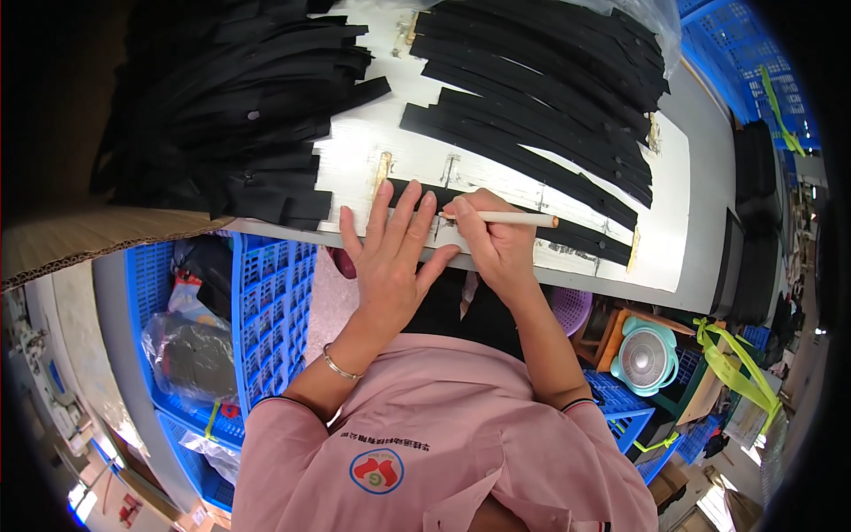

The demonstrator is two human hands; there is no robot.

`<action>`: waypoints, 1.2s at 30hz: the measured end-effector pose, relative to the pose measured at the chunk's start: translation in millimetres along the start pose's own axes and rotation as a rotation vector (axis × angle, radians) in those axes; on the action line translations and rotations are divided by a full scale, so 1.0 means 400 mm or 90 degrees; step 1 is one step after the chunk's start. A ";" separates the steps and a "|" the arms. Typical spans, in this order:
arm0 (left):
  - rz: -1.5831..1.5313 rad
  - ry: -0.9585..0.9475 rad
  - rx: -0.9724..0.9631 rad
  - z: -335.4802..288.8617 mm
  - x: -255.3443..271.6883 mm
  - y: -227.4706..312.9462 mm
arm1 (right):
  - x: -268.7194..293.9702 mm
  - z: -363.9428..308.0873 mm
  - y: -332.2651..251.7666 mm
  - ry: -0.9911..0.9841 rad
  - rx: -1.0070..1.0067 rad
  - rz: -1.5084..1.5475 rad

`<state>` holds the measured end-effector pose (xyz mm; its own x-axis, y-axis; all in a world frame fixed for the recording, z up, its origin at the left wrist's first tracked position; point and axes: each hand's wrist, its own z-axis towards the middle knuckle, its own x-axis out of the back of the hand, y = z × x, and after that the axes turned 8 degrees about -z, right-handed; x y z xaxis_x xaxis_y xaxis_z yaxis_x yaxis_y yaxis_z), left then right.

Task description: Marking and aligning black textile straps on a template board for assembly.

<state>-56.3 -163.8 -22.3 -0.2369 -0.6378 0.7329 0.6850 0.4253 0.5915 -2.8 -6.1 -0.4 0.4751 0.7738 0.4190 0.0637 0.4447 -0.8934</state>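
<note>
My left hand lies flat with fingers spread, its fingertips pressing on a black fabric strip near the front edge of a white board. In my right hand is a white pencil, pinched between thumb and fingers. Its tip points left and meets the work beside my left fingers; the exact contact is partly hidden. Dark marks and yellowish tape patches show on the board. Beyond my hands, several more black strips lie side by side across it.
A large pile of black strips covers the table's left side, by a cardboard edge. Blue plastic crates stand below left, another blue crate at far right. A small turquoise fan sits below the table on the right.
</note>
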 end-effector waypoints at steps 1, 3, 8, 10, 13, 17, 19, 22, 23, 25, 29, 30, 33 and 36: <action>-0.003 -0.006 0.004 0.002 0.002 0.002 | 0.001 0.001 0.002 0.005 -0.002 -0.003; -0.011 -0.014 0.001 0.004 0.003 0.003 | 0.005 0.003 0.005 -0.012 0.023 0.001; 0.007 -0.015 0.005 0.000 0.002 -0.001 | 0.070 -0.032 -0.003 0.040 -0.017 0.052; 0.011 -0.004 -0.001 -0.004 -0.004 -0.007 | 0.114 -0.053 -0.008 0.147 -0.030 0.052; 0.021 -0.013 0.001 -0.004 -0.002 -0.006 | 0.178 -0.068 0.009 0.241 -0.038 -0.042; 0.024 -0.021 -0.001 -0.001 -0.001 -0.002 | 0.189 -0.071 0.060 0.221 -0.048 -0.092; 0.016 -0.036 0.002 0.004 0.003 0.002 | 0.190 -0.071 0.071 0.223 -0.040 -0.102; -0.015 -0.034 0.021 0.012 0.004 0.048 | 0.188 -0.071 0.073 0.223 -0.023 -0.110; -0.014 -0.036 0.020 0.017 0.000 0.065 | 0.187 -0.071 0.072 0.222 -0.014 -0.108; -0.108 -0.102 -0.050 0.029 -0.019 0.101 | 0.186 -0.070 0.074 0.222 -0.016 -0.103; -0.172 -0.129 -0.110 0.044 -0.074 0.145 | 0.181 -0.071 0.078 0.223 -0.015 -0.102; -0.156 -0.121 -0.098 0.047 -0.078 0.152 | 0.181 -0.070 0.078 0.224 -0.017 -0.102; -0.137 -0.124 -0.094 0.046 -0.089 0.151 | 0.181 -0.070 0.078 0.221 -0.016 -0.110; -0.124 -0.110 -0.103 0.049 -0.091 0.156 | 0.182 -0.072 0.080 0.241 -0.013 -0.118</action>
<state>-18.6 -101.3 -5.6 -0.4786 -0.5727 0.6656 0.7132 0.1886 0.6751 59.0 51.5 -3.1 0.7430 0.4591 0.4870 0.1944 0.5482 -0.8134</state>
